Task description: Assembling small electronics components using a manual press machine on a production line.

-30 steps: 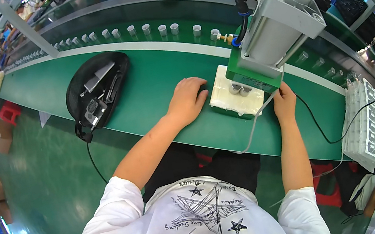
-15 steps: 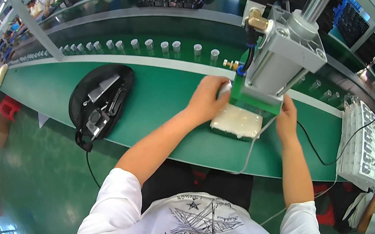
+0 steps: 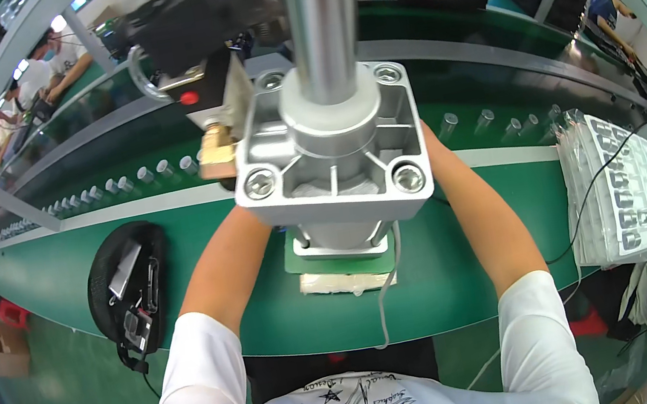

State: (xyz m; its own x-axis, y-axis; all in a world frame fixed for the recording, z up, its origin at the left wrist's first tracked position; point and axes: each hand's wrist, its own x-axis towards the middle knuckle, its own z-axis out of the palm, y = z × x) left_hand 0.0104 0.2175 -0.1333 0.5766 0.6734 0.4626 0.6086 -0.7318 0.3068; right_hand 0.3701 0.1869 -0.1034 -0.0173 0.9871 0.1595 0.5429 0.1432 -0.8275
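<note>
Aluminium press cylinder [image 3: 329,149] seen at twelve o'clock, both hands hidden behind it, grips impossible to tell, white fixture block [image 3: 346,281] beneath.

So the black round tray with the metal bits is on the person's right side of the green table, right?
Not quite. The black round tray with the metal bits lies on the person's left side of the green table, beside the left forearm. The head view shows it. On the right is a stack of grey sheets.
</note>
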